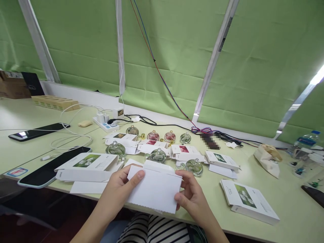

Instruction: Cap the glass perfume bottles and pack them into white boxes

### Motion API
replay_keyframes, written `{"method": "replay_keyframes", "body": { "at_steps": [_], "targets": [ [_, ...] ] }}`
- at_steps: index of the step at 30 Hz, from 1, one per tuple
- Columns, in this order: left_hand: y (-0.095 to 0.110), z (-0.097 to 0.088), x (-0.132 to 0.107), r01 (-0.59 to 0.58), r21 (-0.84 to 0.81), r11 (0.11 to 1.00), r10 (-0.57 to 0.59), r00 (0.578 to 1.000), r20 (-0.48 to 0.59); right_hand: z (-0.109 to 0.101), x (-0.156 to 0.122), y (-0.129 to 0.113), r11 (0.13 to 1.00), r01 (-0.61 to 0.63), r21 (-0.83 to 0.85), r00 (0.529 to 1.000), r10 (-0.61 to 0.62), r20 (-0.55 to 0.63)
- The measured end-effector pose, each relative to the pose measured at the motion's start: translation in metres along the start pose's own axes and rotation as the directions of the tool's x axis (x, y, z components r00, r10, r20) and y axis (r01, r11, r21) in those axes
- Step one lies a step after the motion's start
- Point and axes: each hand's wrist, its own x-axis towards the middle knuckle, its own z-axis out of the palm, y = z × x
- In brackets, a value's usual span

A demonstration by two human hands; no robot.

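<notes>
My left hand point(118, 184) and my right hand point(191, 195) hold a folded white card point(155, 189) at its two sides, above the table's front edge. Both thumbs press on its blank face. A flap stands along its far edge, and the lower edge is finely serrated. Just beyond the card, round glass bottles stand, among them a green one in the middle point(157, 156) and one to the right point(194, 167). An open white box point(86, 163) with a flower picture lies to the left, and a similar white box point(249, 200) lies to the right.
Further back are more round bottles point(170, 136) and open boxes point(186, 153). A tablet point(50, 168), a phone point(37, 131) and a power strip point(106, 126) with cables lie at left. A cloth pouch point(267, 160) and a plastic bottle point(307, 138) are at right.
</notes>
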Motion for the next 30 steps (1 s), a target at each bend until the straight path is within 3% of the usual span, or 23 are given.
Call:
{"method": "replay_keyframes", "body": {
  "at_steps": [9, 15, 18, 21, 24, 27, 28, 30],
  "targets": [
    [0.003, 0.001, -0.001, -0.012, -0.114, 0.993, 0.009, 1.000, -0.022, 0.001, -0.002, -0.002, 0.999, -0.042, -0.008, 0.999, 0.042, -0.019],
    [0.006, 0.007, 0.000, -0.028, -0.186, 0.982, 0.009, 0.995, -0.103, 0.002, -0.002, 0.000, 0.990, 0.034, -0.135, 0.999, -0.036, -0.015],
    [0.004, 0.003, 0.001, -0.024, -0.155, 0.988, 0.010, 0.996, -0.087, 0.002, -0.003, -0.001, 0.985, 0.068, -0.157, 0.997, -0.072, -0.019],
    [-0.001, -0.006, 0.004, 0.008, -0.056, 0.998, -0.006, 1.000, 0.025, 0.002, -0.003, -0.004, 0.976, 0.098, -0.195, 0.995, -0.102, -0.010],
    [-0.006, -0.011, 0.008, -0.075, 0.004, 0.997, 0.075, 0.997, 0.016, -0.001, -0.004, -0.008, 0.935, 0.168, -0.312, 0.983, -0.184, -0.020],
    [-0.005, -0.010, 0.009, -0.213, -0.012, 0.977, 0.211, 0.972, -0.104, -0.006, -0.004, -0.009, 0.808, 0.319, -0.496, 0.923, -0.384, -0.032],
    [-0.004, -0.008, 0.007, -0.231, -0.047, 0.972, 0.223, 0.966, -0.132, -0.009, -0.005, -0.009, 0.728, 0.384, -0.568, 0.879, -0.477, -0.017],
    [-0.001, -0.002, 0.001, -0.213, -0.175, 0.961, 0.191, 0.972, -0.134, -0.012, -0.006, -0.010, 0.496, 0.491, -0.716, 0.746, -0.664, 0.052]
  ]
}}
